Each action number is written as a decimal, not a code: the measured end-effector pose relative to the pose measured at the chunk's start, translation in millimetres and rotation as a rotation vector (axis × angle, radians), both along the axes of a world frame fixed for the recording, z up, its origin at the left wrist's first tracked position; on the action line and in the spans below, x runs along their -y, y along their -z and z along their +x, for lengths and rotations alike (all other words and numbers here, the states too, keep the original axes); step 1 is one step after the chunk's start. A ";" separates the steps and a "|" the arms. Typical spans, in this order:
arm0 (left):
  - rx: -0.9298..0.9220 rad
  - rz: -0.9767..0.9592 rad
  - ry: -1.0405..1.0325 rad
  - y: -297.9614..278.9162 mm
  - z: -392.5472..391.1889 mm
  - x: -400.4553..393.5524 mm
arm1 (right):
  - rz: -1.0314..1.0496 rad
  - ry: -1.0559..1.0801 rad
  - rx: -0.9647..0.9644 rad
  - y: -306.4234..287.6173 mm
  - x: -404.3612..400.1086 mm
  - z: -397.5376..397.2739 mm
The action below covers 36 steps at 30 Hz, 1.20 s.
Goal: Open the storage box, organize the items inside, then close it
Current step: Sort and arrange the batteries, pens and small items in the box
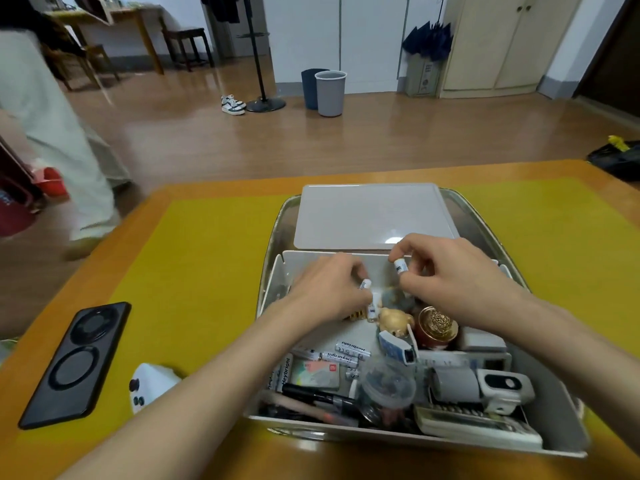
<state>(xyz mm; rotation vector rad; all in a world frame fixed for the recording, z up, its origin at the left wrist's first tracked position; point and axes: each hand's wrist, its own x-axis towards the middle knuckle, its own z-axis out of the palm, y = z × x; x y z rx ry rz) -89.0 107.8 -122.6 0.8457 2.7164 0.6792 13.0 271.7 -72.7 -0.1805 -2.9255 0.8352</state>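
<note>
The white storage box [273, 289] stands open on a metal tray [277, 223], its flat lid [374, 216] lying behind it. My left hand [329, 289] reaches into the box's far left part and pinches a small white battery [364, 284]. My right hand [453, 271] pinches another white battery [400, 266] above the box's far middle. Inside lie several white batteries [346, 353], a small tan figurine [394, 320], a red jar with a gold cap [437, 327], a black pen [318, 396], a round clear container [389, 384] and grey gadgets [485, 386].
A black phone [78, 363] lies face down on the yellow mat [194, 258] at the left. A white controller-like object [149, 384] sits beside my left forearm. A person in light clothes [52, 126] stands at the far left. Two bins [325, 91] stand on the floor.
</note>
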 end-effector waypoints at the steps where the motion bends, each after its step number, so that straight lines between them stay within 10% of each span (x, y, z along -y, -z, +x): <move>1: 0.060 0.037 -0.011 1.4 0.3 -6.9 | -0.006 0.013 -0.006 -1.0 -2.1 0.7; 14: -0.104 0.085 0.218 25.3 -7.4 -4.1 | 0.031 -0.023 0.037 17.4 -9.7 2.3; 36: -0.576 -0.669 0.420 -16.2 -13.2 58.3 | 0.037 -0.072 0.021 22.7 -10.5 -1.1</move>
